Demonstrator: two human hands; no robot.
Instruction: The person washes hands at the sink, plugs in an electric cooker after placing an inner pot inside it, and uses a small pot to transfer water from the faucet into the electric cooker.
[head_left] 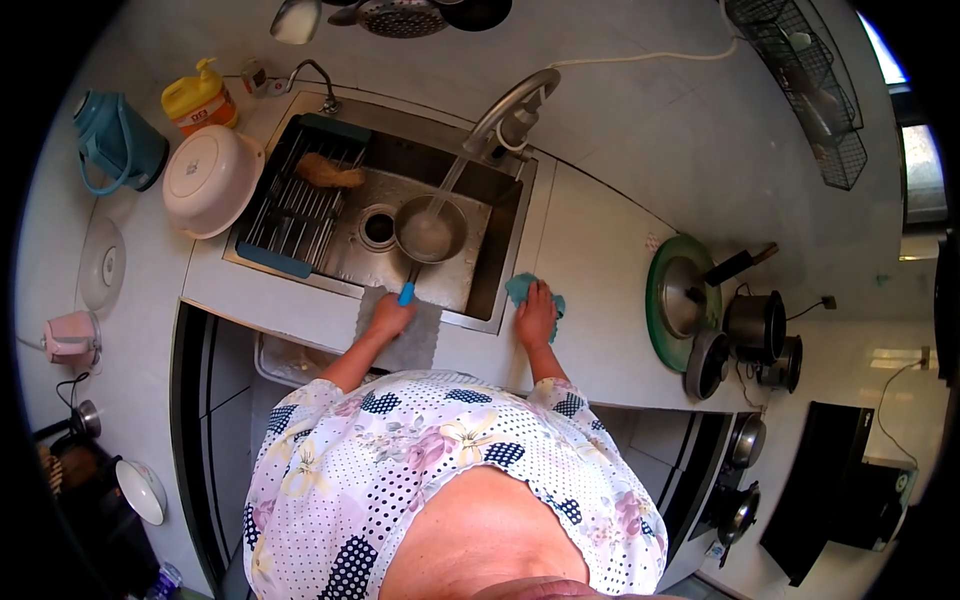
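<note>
Water runs from the faucet into the small pan sitting in the sink. My left hand reaches forward, arm nearly straight, fingers closed around the pan's blue handle at the sink's front rim. My right hand lies palm down — fingers spread flat, gripping nothing — pressing a teal cloth onto the counter (just right of the sink).

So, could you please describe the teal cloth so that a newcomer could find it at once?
Start at the steel sink set in the white counter. On the counter just past the sink's corner, the right hand presses flat on the teal cloth. It is the only teal, crumpled thing there; the mat at the sink's front is grey.
</note>
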